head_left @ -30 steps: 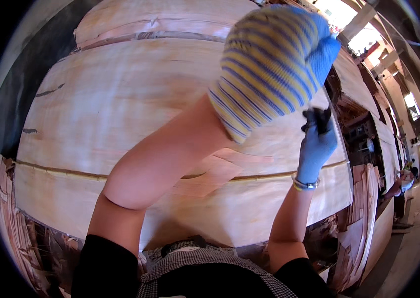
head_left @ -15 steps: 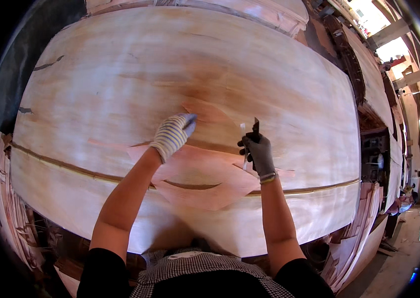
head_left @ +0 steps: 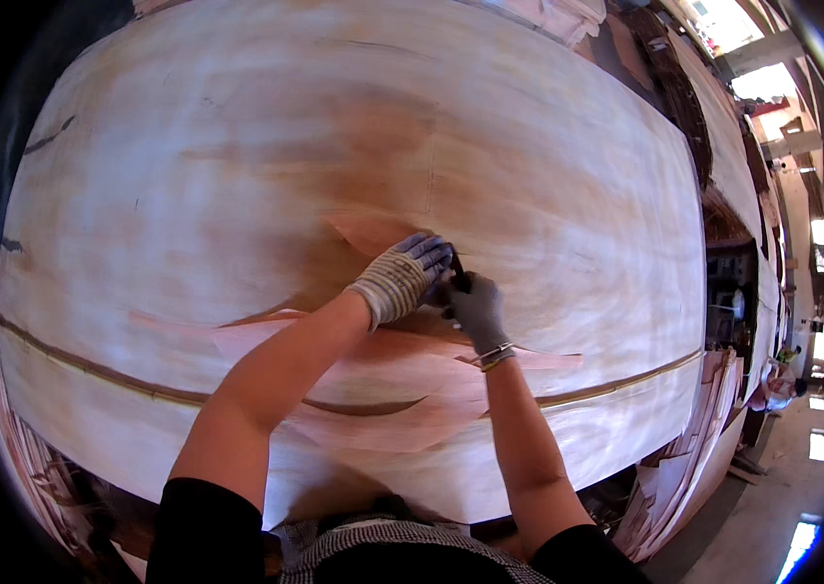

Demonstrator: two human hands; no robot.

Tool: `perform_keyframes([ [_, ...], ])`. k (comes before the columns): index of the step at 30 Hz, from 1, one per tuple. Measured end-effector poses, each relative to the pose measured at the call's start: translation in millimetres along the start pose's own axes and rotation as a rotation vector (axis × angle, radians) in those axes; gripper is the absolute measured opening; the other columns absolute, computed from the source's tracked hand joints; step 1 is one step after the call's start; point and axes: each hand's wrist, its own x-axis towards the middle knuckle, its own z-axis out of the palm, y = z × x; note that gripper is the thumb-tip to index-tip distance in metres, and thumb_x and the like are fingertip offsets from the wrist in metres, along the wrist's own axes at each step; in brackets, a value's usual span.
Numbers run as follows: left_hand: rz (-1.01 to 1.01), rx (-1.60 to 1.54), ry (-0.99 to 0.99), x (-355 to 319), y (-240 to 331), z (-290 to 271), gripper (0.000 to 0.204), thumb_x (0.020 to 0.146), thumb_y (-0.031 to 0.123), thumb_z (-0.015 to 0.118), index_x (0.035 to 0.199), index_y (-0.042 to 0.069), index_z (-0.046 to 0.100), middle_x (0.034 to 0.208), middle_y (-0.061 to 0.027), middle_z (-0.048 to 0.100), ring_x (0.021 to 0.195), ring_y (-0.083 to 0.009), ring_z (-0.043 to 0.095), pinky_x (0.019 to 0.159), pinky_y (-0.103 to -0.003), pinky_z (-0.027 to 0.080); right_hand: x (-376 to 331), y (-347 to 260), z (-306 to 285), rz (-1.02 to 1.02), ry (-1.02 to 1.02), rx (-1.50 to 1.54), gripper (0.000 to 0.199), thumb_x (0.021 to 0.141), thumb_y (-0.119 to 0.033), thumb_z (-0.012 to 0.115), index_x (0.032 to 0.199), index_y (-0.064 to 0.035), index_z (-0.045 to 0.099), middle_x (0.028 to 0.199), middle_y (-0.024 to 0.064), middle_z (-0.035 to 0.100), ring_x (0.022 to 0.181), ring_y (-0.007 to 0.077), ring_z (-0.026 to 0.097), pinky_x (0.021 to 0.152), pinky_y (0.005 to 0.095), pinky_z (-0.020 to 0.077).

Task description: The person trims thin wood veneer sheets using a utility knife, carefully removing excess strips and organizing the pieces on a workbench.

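Observation:
A large sheet of pale wood veneer (head_left: 567, 224) with brown streaks lies before me. My left hand (head_left: 406, 277), in a striped glove with grey-blue fingertips, rests on it with fingers stretched out flat. Just to its right, my right hand (head_left: 477, 310) in a grey glove is closed around a narrow dark knife (head_left: 457, 261), close to the left fingertips. A pointed reddish veneer piece (head_left: 365, 232) sticks out beyond the left hand. Nearer me, thin pink veneer pieces (head_left: 387, 428) overlap across a long seam, partly under my left forearm. Whatever lies beneath the left palm is hidden.
The long dark seam (head_left: 616, 373) runs across the sheet's near part. Ragged veneer stacks (head_left: 684, 467) stand at the near right, with more at the left edge. Further right are other stacks, a floor, bright windows and a distant person (head_left: 778, 384).
My left hand has moved right and flattened onto the veneer. My right hand has come left with the knife, so both hands now meet. A pale strip beside the right hand no longer shows.

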Motion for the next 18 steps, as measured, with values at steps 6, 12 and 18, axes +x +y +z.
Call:
perform_keyframes([
  [6, -0.087, -0.016, 0.011, -5, 1, -24, 0.037, 0.082, 0.018, 0.055, 0.115, 0.002, 0.058, 0.126, -0.0162, 0.054, 0.120, -0.0309, 0.047, 0.107, -0.044, 0.031, 4, -16, -32, 0.048, -0.008, 0.160, 0.016, 0.089, -0.015, 0.055, 0.088, -0.0001, 0.061, 0.070, 0.0069, 0.065, 0.052, 0.0131, 0.063, 0.038, 0.0245, 0.0424],
  [12, -0.436, 0.041, 0.075, -82, -57, -74, 0.035, 0.080, 0.018, 0.058, 0.113, 0.004, 0.060, 0.122, -0.0137, 0.056, 0.115, -0.0322, 0.050, 0.105, -0.044, 0.032, 19, -78, 58, -0.003, -0.284, 0.263, 0.020, 0.088, -0.019, 0.060, 0.093, 0.0000, 0.060, 0.069, 0.0072, 0.064, 0.052, 0.0125, 0.061, 0.038, 0.0239, 0.0388],
  [18, -0.305, 0.277, 0.062, -66, -68, -66, 0.042, 0.080, 0.025, 0.060, 0.119, 0.010, 0.059, 0.126, -0.0110, 0.056, 0.127, -0.0284, 0.041, 0.110, -0.047, 0.024, 72, -52, 111, -0.022, -0.154, -0.201, 0.033, 0.081, -0.029, 0.065, 0.092, 0.0021, 0.064, 0.066, 0.0115, 0.064, 0.055, 0.0199, 0.062, 0.049, 0.0330, 0.0433],
])
